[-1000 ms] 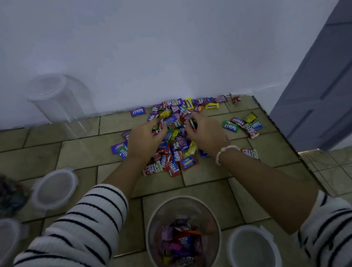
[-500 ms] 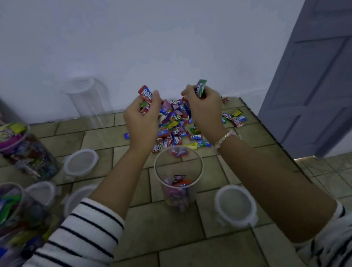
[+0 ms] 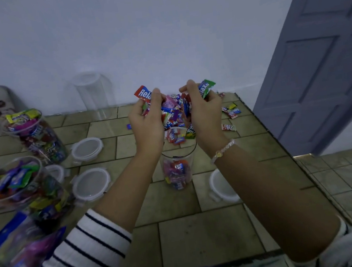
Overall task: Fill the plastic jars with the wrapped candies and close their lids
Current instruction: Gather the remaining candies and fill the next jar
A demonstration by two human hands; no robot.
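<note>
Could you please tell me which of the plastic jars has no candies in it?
The clear jar at the back against the wall: it holds nothing, while the middle jar and the two left jars hold wrapped candies.

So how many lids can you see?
4: back lid at middle left, half-hidden lid behind a full jar, near lid in front, right lid beside the middle jar. More may be hidden.

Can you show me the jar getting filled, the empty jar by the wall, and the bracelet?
Jar being filled (image 3: 178,172): head view, on its clear side wall, low down.
Empty jar (image 3: 94,94): head view, on the middle of its clear wall.
Bracelet (image 3: 223,151): head view, on the beads at its middle.
</note>
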